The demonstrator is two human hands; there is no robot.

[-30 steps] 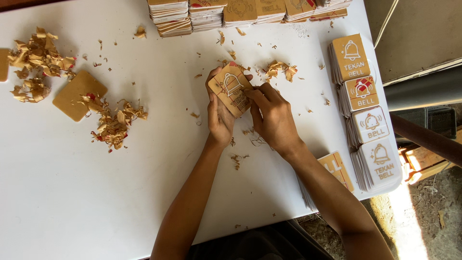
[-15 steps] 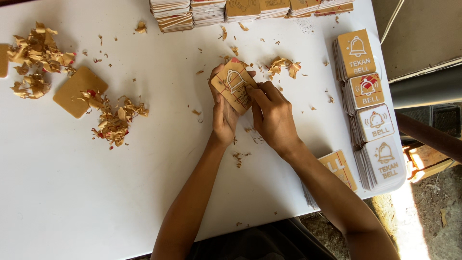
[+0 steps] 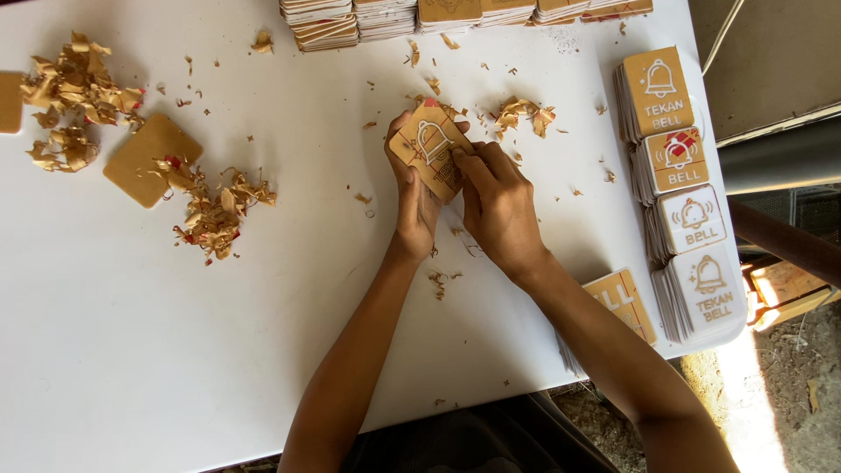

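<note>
1. Holding a square brown plaque (image 3: 429, 149) over the middle of the white table (image 3: 263, 350); my left hand (image 3: 412, 201) cups its left edge, fingers curled round it.
2. My right hand (image 3: 499, 206) pinches at the plaque's lower right corner, thumb and forefinger pressed together on the paper facing.
3. Plaque: thin flat board with rounded corners, kraft-paper skin, a pale bell outline cut into it.
4. Curly torn scraps of brown paper (image 3: 215, 206) lie heaped at left, partly over a plain brown square (image 3: 140, 158); a smaller heap (image 3: 521, 114) sits just beyond the plaque.
5. Stacks of like plaques (image 3: 679, 188) line the right edge, more stacks (image 3: 455, 13) the far edge.
6. Table smooth, matte white; sunlit dirt floor (image 3: 788, 394) at right.
</note>
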